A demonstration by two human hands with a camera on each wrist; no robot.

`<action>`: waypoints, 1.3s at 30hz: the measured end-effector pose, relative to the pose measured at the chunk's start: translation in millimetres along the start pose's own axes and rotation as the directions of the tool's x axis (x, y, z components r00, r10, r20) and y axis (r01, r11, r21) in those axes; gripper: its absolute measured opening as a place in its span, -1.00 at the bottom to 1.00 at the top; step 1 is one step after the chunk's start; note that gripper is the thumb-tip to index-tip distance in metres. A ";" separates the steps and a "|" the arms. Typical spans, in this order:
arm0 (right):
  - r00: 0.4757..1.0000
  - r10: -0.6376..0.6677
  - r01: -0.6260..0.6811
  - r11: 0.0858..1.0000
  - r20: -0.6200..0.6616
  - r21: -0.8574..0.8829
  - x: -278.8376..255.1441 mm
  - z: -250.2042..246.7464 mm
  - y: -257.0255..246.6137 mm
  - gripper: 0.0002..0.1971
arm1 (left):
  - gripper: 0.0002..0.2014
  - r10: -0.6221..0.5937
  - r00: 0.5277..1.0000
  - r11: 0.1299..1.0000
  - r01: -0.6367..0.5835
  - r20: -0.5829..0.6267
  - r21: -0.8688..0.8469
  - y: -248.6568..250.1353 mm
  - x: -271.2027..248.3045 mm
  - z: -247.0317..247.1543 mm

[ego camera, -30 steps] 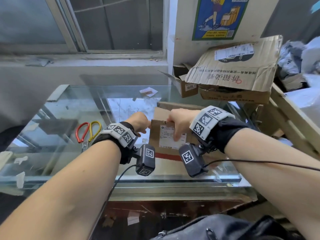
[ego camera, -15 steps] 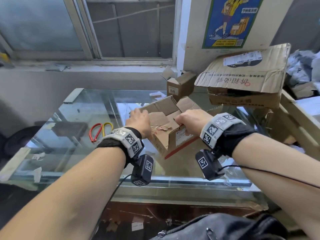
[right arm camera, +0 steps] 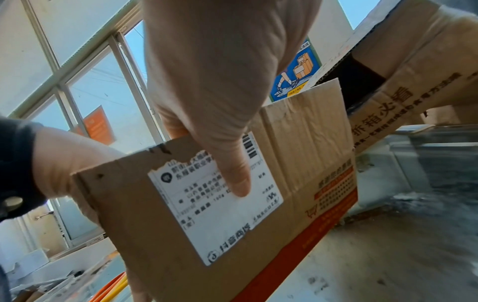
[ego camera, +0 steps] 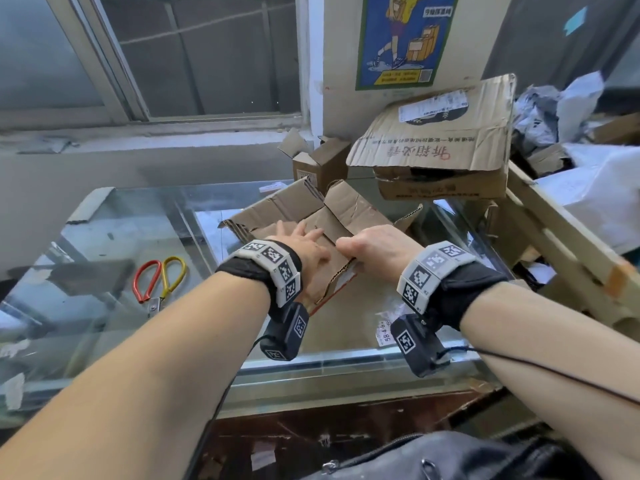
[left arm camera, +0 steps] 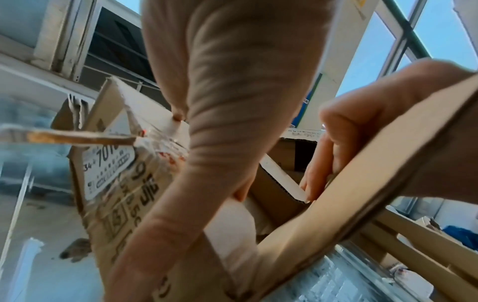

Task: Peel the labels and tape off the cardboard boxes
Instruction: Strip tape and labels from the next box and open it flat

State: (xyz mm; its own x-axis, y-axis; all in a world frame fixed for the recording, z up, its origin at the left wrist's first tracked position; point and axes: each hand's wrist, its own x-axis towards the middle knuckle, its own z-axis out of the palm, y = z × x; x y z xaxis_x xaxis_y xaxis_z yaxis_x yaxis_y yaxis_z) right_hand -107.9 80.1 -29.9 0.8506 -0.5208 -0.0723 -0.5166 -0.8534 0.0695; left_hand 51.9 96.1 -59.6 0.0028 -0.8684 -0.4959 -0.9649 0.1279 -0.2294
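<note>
Clearly there is plenty left: the box [ego camera: 332, 230] at the centre of the head frame, standing on the glass surface [ego camera: 145, 237], still carries its white label [right arm camera: 214, 200], torn along the top edge but stuck down. My right hand [ego camera: 377, 247] has its grip wrapped over the near wall, thumb pressed on that label. My left hand [ego camera: 304, 251] lies flat-fingered on the inner cardboard, holding nothing. I see nothing inside the opened box, though the hands hide part of it. At upper right, a big box [ego camera: 440, 147] and a small box [ego camera: 322, 164] keep their labels too. Scissors [ego camera: 159, 282] lie at left.
</note>
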 end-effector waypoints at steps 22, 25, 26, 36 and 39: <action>0.986 0.162 -0.161 0.986 0.025 -0.040 28.9 -12.3 2.2 -0.76 | -0.58 -0.209 0.933 0.977 0.183 -0.293 -0.114 -2.7 -60.0 -6.6; 0.988 0.152 -0.152 0.988 0.022 0.014 34.3 -11.0 -9.1 -0.76 | -0.57 -0.210 0.919 0.969 0.149 -0.334 -0.199 5.5 -57.3 -8.6; 0.988 0.156 -0.156 0.987 0.001 0.039 35.3 -10.0 -11.5 -0.78 | -0.60 -0.236 0.896 0.958 0.150 -0.376 -0.244 3.6 -56.9 -5.6; 0.658 0.635 -0.297 0.712 -0.404 0.636 25.7 -32.7 36.4 -0.36 | -0.81 -0.459 0.816 0.191 -0.297 -0.352 -0.936 -61.9 -81.2 -10.7; 0.587 0.782 -0.317 0.459 -0.208 0.830 20.4 -31.5 55.6 -0.40 | -0.81 -0.496 0.836 -0.157 -0.350 -0.233 -0.924 -77.8 -84.6 -14.5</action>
State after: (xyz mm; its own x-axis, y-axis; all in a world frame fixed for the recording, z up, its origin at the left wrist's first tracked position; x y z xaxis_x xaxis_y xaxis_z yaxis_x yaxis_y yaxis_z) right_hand -116.2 22.7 3.8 0.1157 -0.9688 0.2194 -0.5885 -0.2447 -0.7705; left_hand 122.9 152.7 12.3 0.4201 -0.9013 -0.1059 -0.0924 -0.1586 0.9830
